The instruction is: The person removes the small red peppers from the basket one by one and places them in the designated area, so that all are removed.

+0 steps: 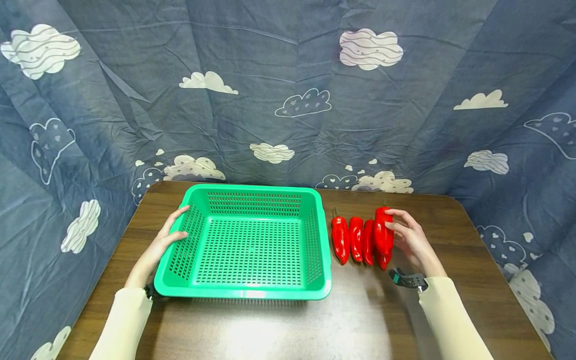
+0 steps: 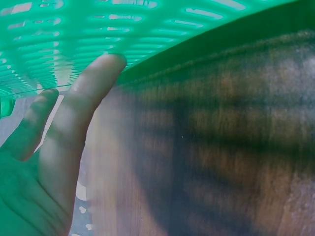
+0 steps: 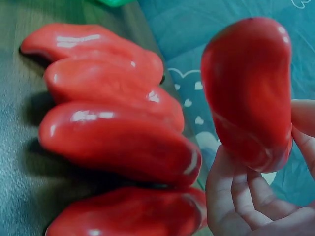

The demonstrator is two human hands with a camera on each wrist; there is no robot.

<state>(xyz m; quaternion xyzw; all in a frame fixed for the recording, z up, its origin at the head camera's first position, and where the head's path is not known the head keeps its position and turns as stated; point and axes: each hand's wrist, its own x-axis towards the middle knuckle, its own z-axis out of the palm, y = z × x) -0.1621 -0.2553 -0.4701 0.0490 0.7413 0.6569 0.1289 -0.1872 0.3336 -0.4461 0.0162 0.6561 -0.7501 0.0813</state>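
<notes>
On the left, my left hand (image 1: 159,245) grips the left rim of a green plastic basket (image 1: 243,294). Its thumb and a finger lie over the rim, while other fingers (image 2: 81,105) touch the slotted outer wall in the left wrist view. My right hand (image 1: 411,240) holds a red pepper (image 1: 383,232) between thumb and fingers. In the right wrist view this pepper (image 3: 248,93) is raised, apart from the others. Several red peppers lie in a row beside the basket, among them one with a stem (image 1: 340,241) and another (image 1: 383,262) partly hidden under the held one.
The basket and peppers stand on a brown wooden table (image 1: 360,320), which reflects light near its front edge. Behind it hangs a dark blue curtain (image 1: 252,115) printed with white clouds. The basket's slotted floor shows bare.
</notes>
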